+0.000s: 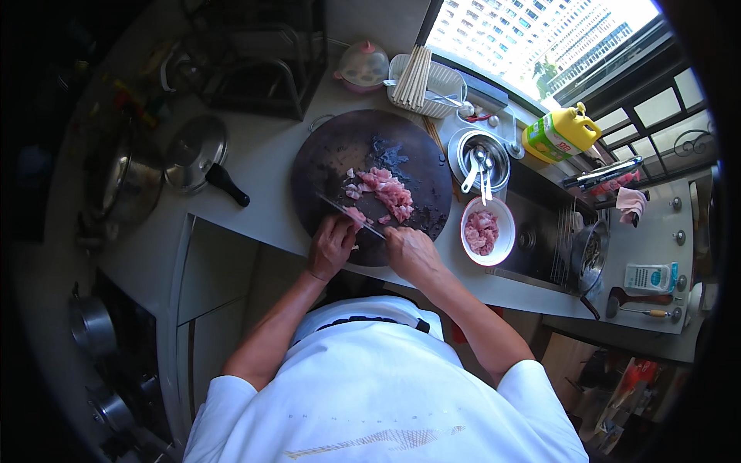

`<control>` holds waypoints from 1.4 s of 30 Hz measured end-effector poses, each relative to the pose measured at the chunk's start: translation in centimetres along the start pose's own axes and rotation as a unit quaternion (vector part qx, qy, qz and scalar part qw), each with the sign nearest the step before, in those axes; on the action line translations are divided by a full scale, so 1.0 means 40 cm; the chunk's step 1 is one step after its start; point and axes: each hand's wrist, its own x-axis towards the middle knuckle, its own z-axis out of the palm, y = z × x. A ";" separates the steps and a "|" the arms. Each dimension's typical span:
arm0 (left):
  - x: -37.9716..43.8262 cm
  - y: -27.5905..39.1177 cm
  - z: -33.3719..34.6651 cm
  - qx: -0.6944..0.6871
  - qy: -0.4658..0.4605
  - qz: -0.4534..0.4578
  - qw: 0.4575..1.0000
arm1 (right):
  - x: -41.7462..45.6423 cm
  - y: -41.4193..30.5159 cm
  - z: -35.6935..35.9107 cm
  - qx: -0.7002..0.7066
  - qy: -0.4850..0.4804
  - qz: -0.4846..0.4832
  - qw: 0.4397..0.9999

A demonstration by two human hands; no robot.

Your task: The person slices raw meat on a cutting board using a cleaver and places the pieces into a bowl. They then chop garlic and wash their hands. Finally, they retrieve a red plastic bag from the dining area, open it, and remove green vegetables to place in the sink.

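Observation:
My right hand (412, 254) is closed on the handle end of a kitchen knife (351, 216), whose blade points up and to the left over a round dark cutting board (324, 156). My left hand (332, 246) grips a piece of raw meat (354, 217) against the blade, its fingers bent. Beyond the knife lies a heap of cut pink raw meat (389, 191), with a few pale bits at its left. A white bowl (512, 234) holding more raw meat stands to the right of the board.
Metal bowls (457, 168) with spoons, a basket (448, 104) with chopsticks and a yellow oil jug (558, 136) stand at the back right. Right of the white bowl is a sink (525, 237). A pan lid (197, 151) and a black-handled tool (227, 184) lie at left.

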 end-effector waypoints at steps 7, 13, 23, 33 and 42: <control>0.024 0.024 0.001 0.037 0.006 0.030 0.999 | 0.064 0.003 0.094 0.008 0.014 0.006 1.000; 0.007 0.035 -0.020 0.018 -0.019 -0.010 1.000 | 0.010 0.010 -0.017 -0.005 -0.006 -0.011 1.000; 0.019 0.048 -0.023 0.019 -0.025 -0.002 1.000 | 0.099 0.017 0.063 0.013 0.020 -0.022 0.999; 0.008 0.045 -0.013 0.040 -0.017 -0.011 0.999 | 0.072 -0.006 0.077 0.002 -0.034 -0.001 0.999; -0.016 0.051 -0.021 0.009 -0.006 -0.036 0.999 | -0.048 -0.026 -0.009 -0.014 -0.060 0.026 0.998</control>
